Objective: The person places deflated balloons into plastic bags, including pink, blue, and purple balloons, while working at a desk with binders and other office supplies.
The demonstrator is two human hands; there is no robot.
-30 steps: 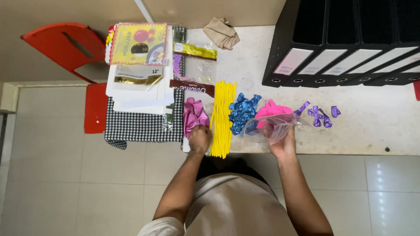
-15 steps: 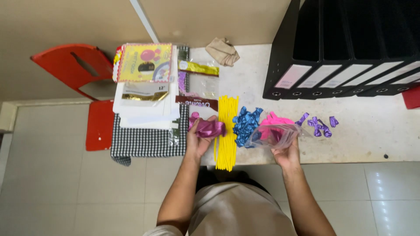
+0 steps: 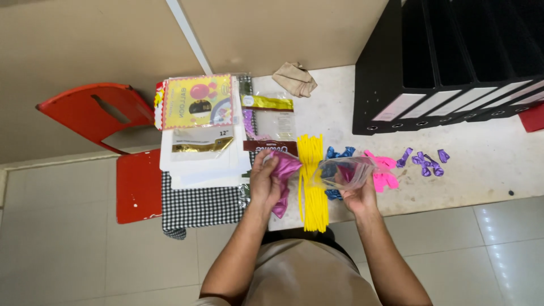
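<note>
Magenta balloons now lifted off tabletop, bunched in left hand grip, brought beside clear bag pinched open in right hand, above yellow balloons.

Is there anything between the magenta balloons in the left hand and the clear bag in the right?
Only the yellow balloon sticks, lying on the table below the gap. The left hand holds the magenta balloons above them, apart from the clear bag in the right hand.

Beige wall, pale tiled floor, red chair, speckled, probably stone table
</note>
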